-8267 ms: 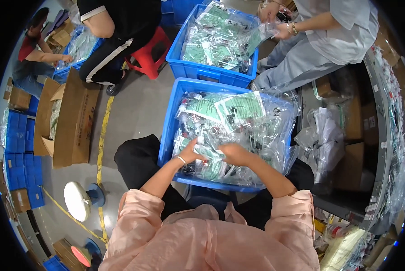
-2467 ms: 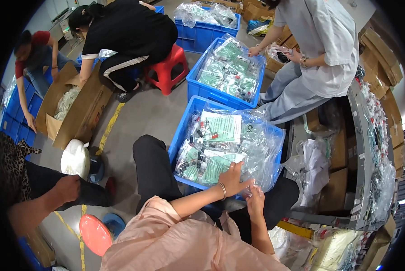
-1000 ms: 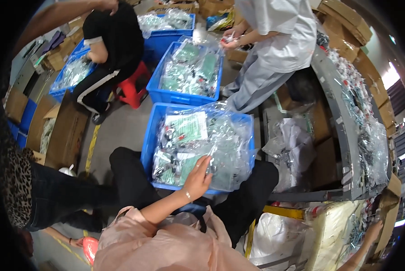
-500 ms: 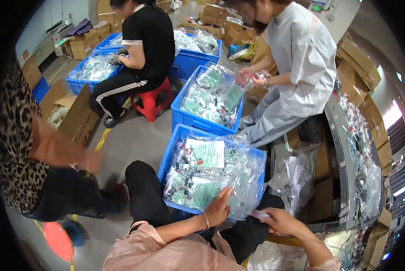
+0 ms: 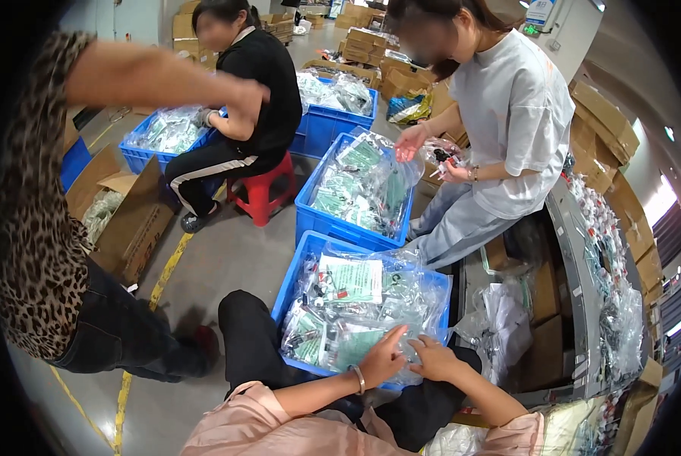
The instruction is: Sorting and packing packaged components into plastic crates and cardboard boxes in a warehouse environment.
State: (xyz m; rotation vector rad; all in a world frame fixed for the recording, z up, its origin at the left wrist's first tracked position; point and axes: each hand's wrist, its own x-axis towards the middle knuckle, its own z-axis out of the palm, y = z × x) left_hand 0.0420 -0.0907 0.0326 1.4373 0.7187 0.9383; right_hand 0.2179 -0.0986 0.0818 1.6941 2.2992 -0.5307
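Observation:
A blue crate (image 5: 285, 292) stands before my knees, heaped with clear plastic bags (image 5: 350, 279) that hold green-and-white printed sheets and small red, black and white parts. Over its near right part, my left hand (image 5: 383, 357) is closed on the edge of a clear plastic bag, its forefinger pointing forward. Just right of it, my right hand (image 5: 437, 360) rests on the same bag with fingers spread. What lies beneath both palms is hidden.
Beyond is another filled blue crate (image 5: 298, 199), with a person in grey (image 5: 511, 114) beside it. A person in black sits on a red stool (image 5: 260, 194). At left, someone in leopard print (image 5: 36, 251) stretches an arm across. Grey shelving (image 5: 576, 304) flanks my right.
My right hand has moved up and left onto the bag; the pale slip it held no longer shows. The person at left has raised an arm. The person in grey has separated both hands.

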